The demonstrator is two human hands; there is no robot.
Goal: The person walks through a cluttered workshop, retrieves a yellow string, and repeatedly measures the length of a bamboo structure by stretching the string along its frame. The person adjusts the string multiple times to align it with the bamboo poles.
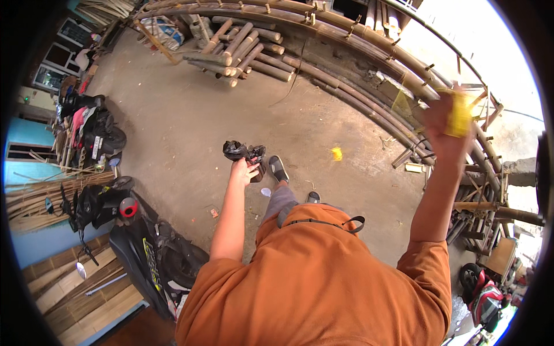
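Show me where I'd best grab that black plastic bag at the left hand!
Probably take the black plastic bag by its crumpled left bulge, coming from the left: that part sticks out past the left hand, while fingers crowd its right part.

- Floor (173,132): bare, grey-brown, bits of litter
- Wall (30,138) at 9 o'clock: turquoise — bamboo strips (34,202) piled in front
- Windows (48,76) at 10: white frames
- Cut bamboo stack (245,52) between 11 and 12
- Motorbike (131,248) at 8
- Daylight (479,34) at 2 — blown out white
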